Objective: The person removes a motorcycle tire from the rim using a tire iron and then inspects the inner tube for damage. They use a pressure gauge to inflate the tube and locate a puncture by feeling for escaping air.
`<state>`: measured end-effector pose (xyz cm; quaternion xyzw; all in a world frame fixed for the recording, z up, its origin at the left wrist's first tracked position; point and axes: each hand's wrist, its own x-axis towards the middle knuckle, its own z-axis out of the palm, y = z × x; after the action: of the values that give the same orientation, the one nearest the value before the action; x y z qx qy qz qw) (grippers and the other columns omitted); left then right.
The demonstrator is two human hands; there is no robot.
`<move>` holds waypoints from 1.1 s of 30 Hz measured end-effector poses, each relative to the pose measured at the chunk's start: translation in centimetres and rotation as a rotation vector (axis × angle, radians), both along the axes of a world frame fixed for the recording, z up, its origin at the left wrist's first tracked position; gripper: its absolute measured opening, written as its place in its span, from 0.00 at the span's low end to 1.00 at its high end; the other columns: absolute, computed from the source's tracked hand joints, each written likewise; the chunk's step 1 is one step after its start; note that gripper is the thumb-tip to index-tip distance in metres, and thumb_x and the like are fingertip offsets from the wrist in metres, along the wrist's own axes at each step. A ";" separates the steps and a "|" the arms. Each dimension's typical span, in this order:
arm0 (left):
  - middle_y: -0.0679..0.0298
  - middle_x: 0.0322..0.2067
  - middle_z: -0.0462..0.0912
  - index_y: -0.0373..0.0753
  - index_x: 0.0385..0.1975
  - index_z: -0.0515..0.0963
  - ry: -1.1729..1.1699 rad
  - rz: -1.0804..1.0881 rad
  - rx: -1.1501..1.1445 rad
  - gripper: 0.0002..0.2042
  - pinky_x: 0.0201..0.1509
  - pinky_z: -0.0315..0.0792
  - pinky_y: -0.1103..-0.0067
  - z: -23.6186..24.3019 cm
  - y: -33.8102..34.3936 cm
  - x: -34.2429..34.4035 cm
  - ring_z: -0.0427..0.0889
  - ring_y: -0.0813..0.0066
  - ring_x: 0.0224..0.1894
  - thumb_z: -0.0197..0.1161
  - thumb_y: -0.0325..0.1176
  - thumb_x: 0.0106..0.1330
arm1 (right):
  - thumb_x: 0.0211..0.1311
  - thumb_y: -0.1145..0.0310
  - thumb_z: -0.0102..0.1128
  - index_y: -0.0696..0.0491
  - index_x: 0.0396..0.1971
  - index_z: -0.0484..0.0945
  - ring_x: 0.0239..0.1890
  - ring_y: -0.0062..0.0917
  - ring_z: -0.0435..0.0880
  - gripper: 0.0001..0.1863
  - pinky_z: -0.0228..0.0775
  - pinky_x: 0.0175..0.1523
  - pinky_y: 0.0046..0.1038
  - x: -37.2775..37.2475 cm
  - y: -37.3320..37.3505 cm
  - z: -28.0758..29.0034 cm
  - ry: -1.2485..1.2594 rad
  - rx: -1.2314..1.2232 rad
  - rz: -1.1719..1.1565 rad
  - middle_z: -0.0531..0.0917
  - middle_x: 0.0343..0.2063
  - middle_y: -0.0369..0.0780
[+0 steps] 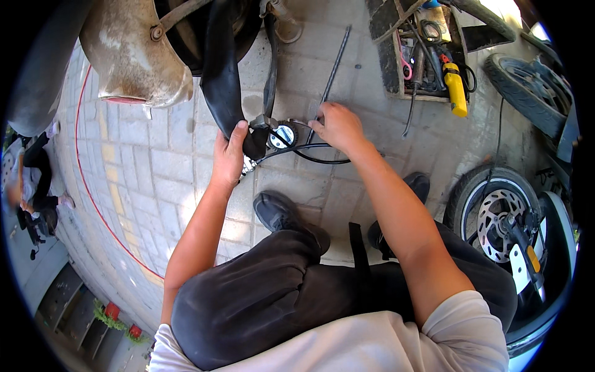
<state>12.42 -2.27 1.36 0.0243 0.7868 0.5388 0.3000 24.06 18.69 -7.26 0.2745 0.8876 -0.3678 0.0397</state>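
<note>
A black rubber inner tube [221,77] hangs down from the wheel [249,37] of the vehicle ahead of me. My left hand [230,155] grips its lower end, thumb on top. Right beside that hand are a metal clamp-like piece [263,121] and a round gauge with a white dial [283,135]. A black hose [322,159] curves away from the gauge area to the right. My right hand [339,129] is closed in a pinch just right of the gauge; what its fingertips hold is too small to name. A thin dark rod [338,65] on the paving runs up to this hand.
An open toolbox [403,93] stands ahead right, holding a yellow-handled tool [455,93] among others. Loose tyres [527,87] and a wheel with a brake disc [455,208] are on the right. A red hose [102,214] crosses the paving left. A person [40,177] is at far left.
</note>
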 end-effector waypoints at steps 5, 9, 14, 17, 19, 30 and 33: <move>0.62 0.44 0.77 0.32 0.53 0.70 -0.055 0.013 0.015 0.24 0.55 0.65 0.79 0.0 -0.5 -0.8 0.71 0.77 0.47 0.60 0.46 0.69 | 0.56 0.68 0.59 0.55 0.35 0.79 0.38 0.45 0.82 0.08 0.75 0.44 0.43 1.9 0.3 -0.3 -0.333 0.185 0.298 0.82 0.38 0.48; 0.61 0.44 0.77 0.33 0.57 0.67 -0.104 0.015 0.104 0.25 0.56 0.65 0.78 -0.8 -1.2 -0.3 0.73 0.75 0.48 0.63 0.44 0.67 | 0.55 0.65 0.64 0.57 0.35 0.78 0.41 0.45 0.83 0.12 0.75 0.44 0.43 1.3 3.4 0.3 -0.114 0.247 -0.183 0.81 0.39 0.48; 0.56 0.48 0.75 0.33 0.60 0.63 0.055 -0.170 0.069 0.35 0.60 0.66 0.74 -3.9 -4.3 0.0 0.74 0.68 0.50 0.70 0.45 0.59 | 0.53 0.57 0.68 0.57 0.35 0.80 0.40 0.47 0.84 0.19 0.75 0.46 0.40 -1.5 3.6 1.3 -0.023 0.311 -0.232 0.84 0.35 0.48; 0.51 0.52 0.71 0.32 0.60 0.64 0.416 -0.458 -0.275 0.42 0.61 0.67 0.68 -5.4 -6.3 0.6 0.72 0.56 0.54 0.77 0.47 0.48 | 0.52 0.53 0.68 0.56 0.36 0.83 0.43 0.45 0.84 0.21 0.75 0.48 0.40 -3.6 2.5 1.9 -0.398 0.074 -0.041 0.85 0.37 0.49; 0.49 0.54 0.69 0.32 0.60 0.65 0.650 -0.631 -0.497 0.42 0.61 0.67 0.66 -5.7 -6.6 1.4 0.71 0.52 0.55 0.77 0.47 0.46 | 0.53 0.54 0.66 0.54 0.35 0.85 0.44 0.44 0.84 0.18 0.76 0.49 0.40 -3.9 2.8 1.5 -0.417 0.070 -0.096 0.85 0.38 0.49; 0.50 0.47 0.72 0.33 0.51 0.69 0.581 -0.671 -0.704 0.32 0.55 0.70 0.63 -7.0 -4.5 2.1 0.73 0.50 0.51 0.75 0.37 0.45 | 0.51 0.47 0.68 0.61 0.48 0.75 0.45 0.46 0.81 0.34 0.72 0.51 0.41 -3.9 -0.4 6.8 0.237 -0.268 0.005 0.81 0.45 0.51; 0.48 0.44 0.77 0.32 0.48 0.73 0.580 -0.794 -0.554 0.28 0.55 0.69 0.59 -7.7 -4.8 1.2 0.75 0.46 0.48 0.73 0.36 0.46 | 0.49 0.46 0.70 0.65 0.55 0.68 0.47 0.47 0.79 0.43 0.64 0.57 0.41 -6.0 -6.4 8.2 0.367 -0.312 0.183 0.81 0.44 0.53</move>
<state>13.65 -7.08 -6.31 0.3860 0.8796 0.1293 0.2462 18.05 12.25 0.93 0.1124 0.8336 -0.5387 -0.0469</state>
